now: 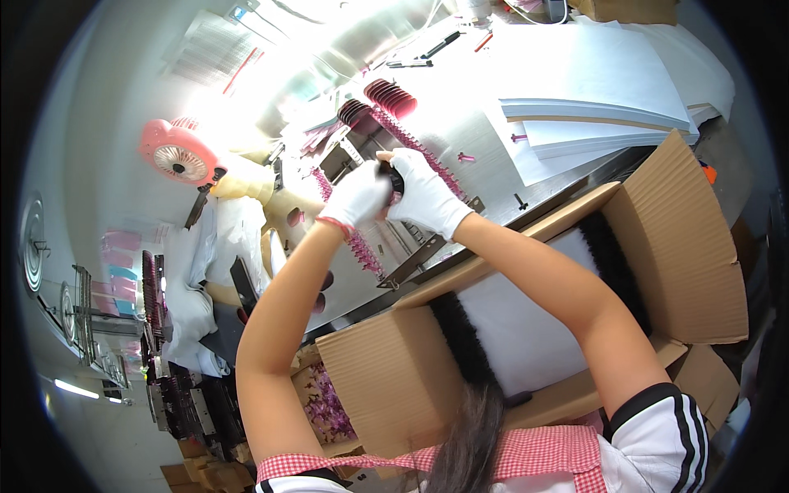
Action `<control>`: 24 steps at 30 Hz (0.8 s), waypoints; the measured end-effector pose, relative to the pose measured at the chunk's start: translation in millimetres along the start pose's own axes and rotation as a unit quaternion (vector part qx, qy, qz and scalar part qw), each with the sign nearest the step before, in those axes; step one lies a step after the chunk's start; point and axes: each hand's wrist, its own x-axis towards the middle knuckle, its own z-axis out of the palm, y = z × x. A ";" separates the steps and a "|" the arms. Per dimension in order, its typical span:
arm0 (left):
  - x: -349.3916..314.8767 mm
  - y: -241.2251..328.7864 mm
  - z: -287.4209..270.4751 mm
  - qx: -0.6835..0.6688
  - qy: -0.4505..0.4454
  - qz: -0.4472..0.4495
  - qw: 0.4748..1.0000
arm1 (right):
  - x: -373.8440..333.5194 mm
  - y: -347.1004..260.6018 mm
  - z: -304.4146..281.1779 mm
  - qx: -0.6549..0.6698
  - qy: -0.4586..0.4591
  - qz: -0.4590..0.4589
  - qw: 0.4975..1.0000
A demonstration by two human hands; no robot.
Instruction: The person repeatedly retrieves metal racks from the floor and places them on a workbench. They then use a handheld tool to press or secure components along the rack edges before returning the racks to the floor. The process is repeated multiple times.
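White gloves cover both my hands, which meet over the metal worktable. My left hand [362, 195], slightly blurred, and my right hand [423, 193] close around a small dark, glossy piece [396, 178]; its exact kind is mostly hidden by the fingers. Below them stands a metal rack [403, 246]. Rows of small pink pieces [415, 146] run along both its sides. Just beyond my hands are two stacks of thin dark-red, rounded pieces [391, 97]. A loose pink piece [466, 157] lies to the right.
An open cardboard box [386, 370] sits close to me, holding a white sheet [526, 329] between black bristly rows [454, 333]. Purple pieces [329, 404] fill another box at left. A pink fan [181, 156] stands far left. White paper [592, 82] and pens [444, 45] lie at the back.
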 end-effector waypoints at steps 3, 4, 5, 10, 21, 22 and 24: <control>-23.2 -0.7 -0.5 -0.121 -0.081 0.073 0.987 | -1.3 -2.6 -4.7 -0.022 -0.046 -0.001 0.999; -25.2 -4.7 -9.9 -0.186 -0.116 0.112 0.969 | -0.9 -3.4 -5.8 -0.034 -0.060 0.000 0.998; -20.8 -10.6 -23.4 -0.333 -0.208 -0.037 0.919 | -1.5 -4.4 -7.1 -0.047 -0.076 0.005 0.996; 53.0 -45.7 -54.0 0.160 0.000 0.021 0.987 | -2.7 -6.5 -5.6 -0.098 -0.162 0.077 0.979; 135.5 -11.7 -43.6 0.273 0.154 -0.001 0.950 | -2.5 -1.0 -9.8 -0.048 -0.150 -0.002 0.987; 134.1 -1.8 -48.2 0.268 0.108 -0.013 0.957 | -1.9 -1.3 -11.0 -0.043 -0.156 -0.007 0.987; 136.4 10.6 -55.8 0.245 0.000 -0.057 0.968 | -1.6 -2.4 -12.6 -0.046 -0.163 -0.003 0.986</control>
